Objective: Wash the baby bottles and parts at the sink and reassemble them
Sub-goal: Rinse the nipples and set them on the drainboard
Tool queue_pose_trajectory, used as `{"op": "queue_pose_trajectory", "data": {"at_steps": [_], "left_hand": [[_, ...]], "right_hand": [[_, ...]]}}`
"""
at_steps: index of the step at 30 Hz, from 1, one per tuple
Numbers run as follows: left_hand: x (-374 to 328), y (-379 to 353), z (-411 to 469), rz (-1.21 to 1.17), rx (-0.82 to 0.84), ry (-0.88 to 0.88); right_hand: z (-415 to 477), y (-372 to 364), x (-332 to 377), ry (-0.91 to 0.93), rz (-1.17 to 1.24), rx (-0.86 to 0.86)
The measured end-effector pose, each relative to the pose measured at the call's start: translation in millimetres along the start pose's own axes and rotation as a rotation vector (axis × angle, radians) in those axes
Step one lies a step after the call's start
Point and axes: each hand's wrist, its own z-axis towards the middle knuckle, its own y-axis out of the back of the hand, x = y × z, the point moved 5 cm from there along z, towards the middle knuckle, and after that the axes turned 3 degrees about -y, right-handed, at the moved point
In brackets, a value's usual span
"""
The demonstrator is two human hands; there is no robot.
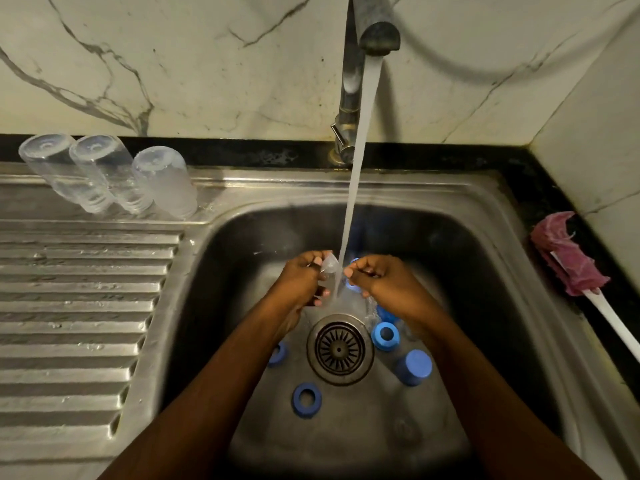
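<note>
Your left hand (pixel 304 278) pinches a clear teat (pixel 328 268) under the stream (pixel 360 150) from the tap (pixel 379 32), over the middle of the sink (pixel 433 194) and well apart from its walls. The teat is too clear and water-blurred to tell which way its tip points. Your right hand (pixel 377 282) is curled just beside it, fingertips at the stream; whether it grips the teat or anything else cannot be told. Around the drain (pixel 340 348) on the basin floor lie three blue rings (pixel 306 400): one left of it, one toward the near edge, one just right. One blue cap (pixel 414 367) stands farther right, closed end up. More blue pieces are partly hidden by your right hand. Three clear bottles (pixel 166 181) stand in a row, mouths down and bases up, at the far edge of the drainboard (pixel 69 306). One brush (pixel 568 254) lies along the sink's right rim, its long axis following the rim, pink head toward the wall.
</note>
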Motion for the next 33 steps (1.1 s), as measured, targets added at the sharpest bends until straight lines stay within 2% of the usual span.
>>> {"op": "queue_pose_trajectory", "data": {"at_steps": [3,6,9,12,20,24,29,33], "left_hand": [[-2,-3,-2,-0.095,0.035,-0.004],[-4,-4,0,-0.016,0.130,-0.051],[-5,-7,-1,0.062,0.211,-0.062],[-6,-6,-1,0.065,0.170,-0.068],[-5,-9,-7,0.106,0.044,-0.082],[-5,-15,-5,0.119,0.083,0.015],[-2,-18,-4,0.018,0.103,0.004],[-2,-18,-6,-0.025,-0.046,-0.018]], "right_hand": [[2,-5,1,0.016,0.072,-0.024],[3,2,-3,-0.001,0.186,-0.115],[5,4,-9,-0.059,0.247,-0.111],[6,0,-14,-0.075,0.276,-0.056],[1,1,-7,-0.039,0.171,-0.102],[0,4,-3,0.015,0.049,-0.160],[-1,8,0,0.063,0.058,-0.184],[-3,5,8,0.114,0.051,-0.135]]}}
